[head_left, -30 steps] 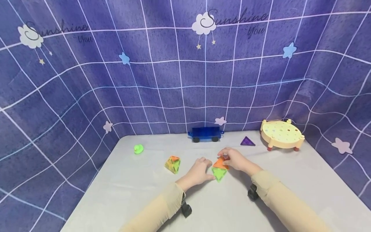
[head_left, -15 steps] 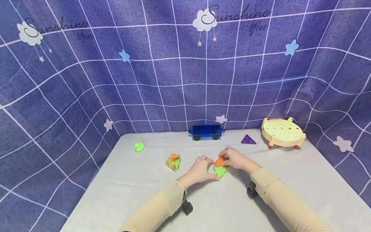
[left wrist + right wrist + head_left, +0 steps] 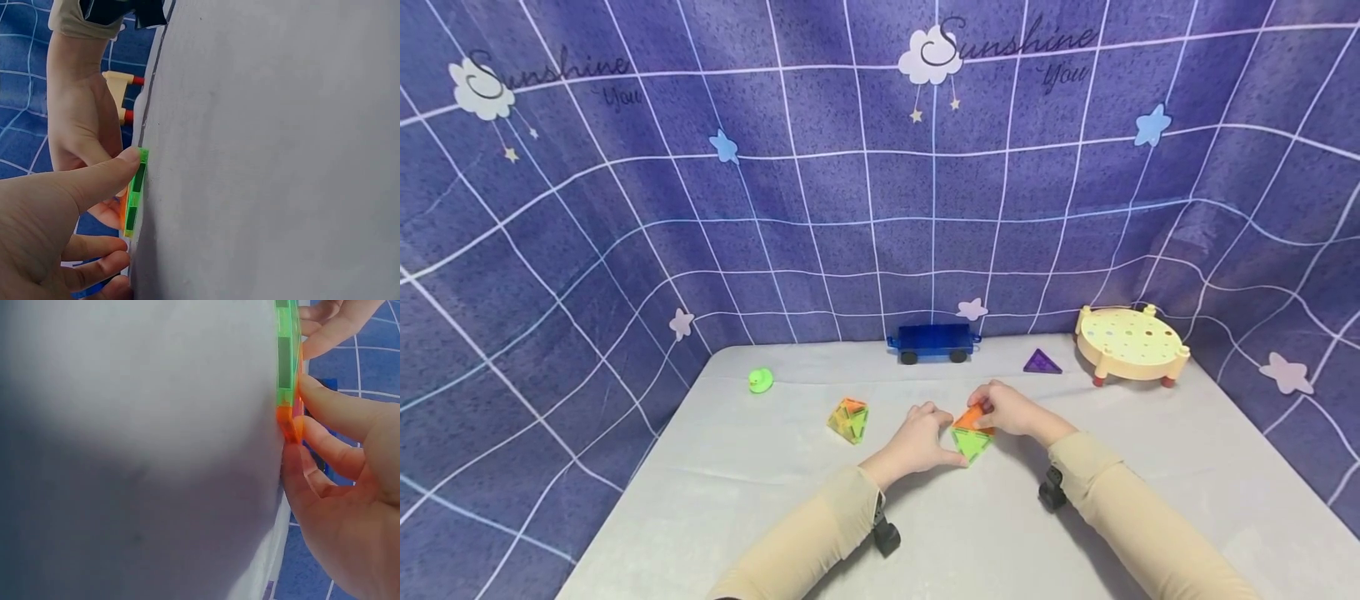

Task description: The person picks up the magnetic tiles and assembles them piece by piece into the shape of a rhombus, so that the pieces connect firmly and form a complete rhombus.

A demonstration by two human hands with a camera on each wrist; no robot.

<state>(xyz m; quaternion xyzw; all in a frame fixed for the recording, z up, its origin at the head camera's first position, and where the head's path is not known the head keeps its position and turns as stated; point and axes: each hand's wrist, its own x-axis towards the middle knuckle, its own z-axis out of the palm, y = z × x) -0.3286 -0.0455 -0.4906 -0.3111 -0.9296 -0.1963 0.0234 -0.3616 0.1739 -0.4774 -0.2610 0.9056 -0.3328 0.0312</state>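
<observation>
In the head view a light-green triangular magnetic tile [image 3: 972, 446] lies in front of an orange triangular magnetic tile [image 3: 967, 419], edge against edge. My left hand [image 3: 916, 443] is on their left side. Its thumb presses the green tile's near corner, and its bent fingers reach the far left side, so it spans the green tile. From the right, my right hand [image 3: 1009, 409] pinches the orange tile, covering part of it. In the right wrist view, thumb and fingers meet at the orange tile's end [image 3: 288, 424], close to the table.
Left of the hands stands a small pyramid of yellow, orange and green tiles [image 3: 849, 420]. Farther back are a green toy duck [image 3: 761, 381], a blue wheeled wagon [image 3: 935, 342], a purple triangular tile [image 3: 1041, 362] and a cream oval stand with legs [image 3: 1132, 343]. A patterned curtain closes the back.
Since a second ago my left thumb has slid right onto the green tile's near corner. My right hand keeps its pinch on the orange tile. The last half second shows hardly any movement.
</observation>
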